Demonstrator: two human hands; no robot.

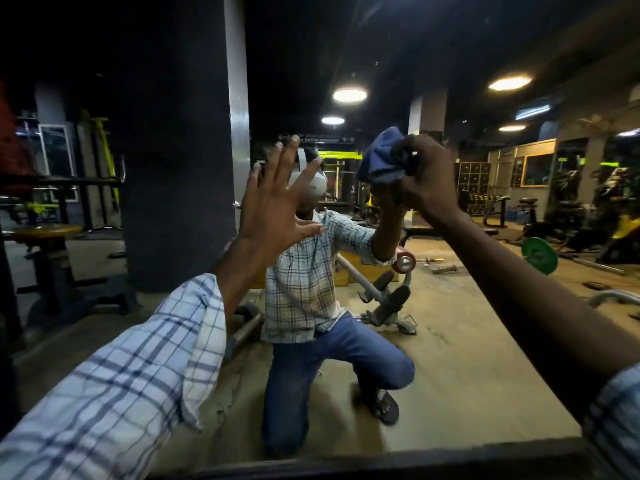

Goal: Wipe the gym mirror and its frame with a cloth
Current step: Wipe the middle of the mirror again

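Observation:
The gym mirror (pixel 450 323) fills the view ahead and shows my kneeling reflection in a checked shirt. Its dark lower frame (pixel 381 460) runs along the bottom, and a silver side frame strip (pixel 237 98) stands upright at centre left. My right hand (pixel 427 178) is raised and grips a bunched blue cloth (pixel 381 161) against the glass at head height. My left hand (pixel 277 199) is held up with fingers spread straight, flat toward the mirror left of the cloth, holding nothing.
A dark pillar (pixel 173 150) stands left of the silver strip, with a round stool (pixel 46 233) and yellow machines beyond it. The glass reflects a weight bench (pixel 384 299), a barbell with a green plate (pixel 538 254), lockers and ceiling lights.

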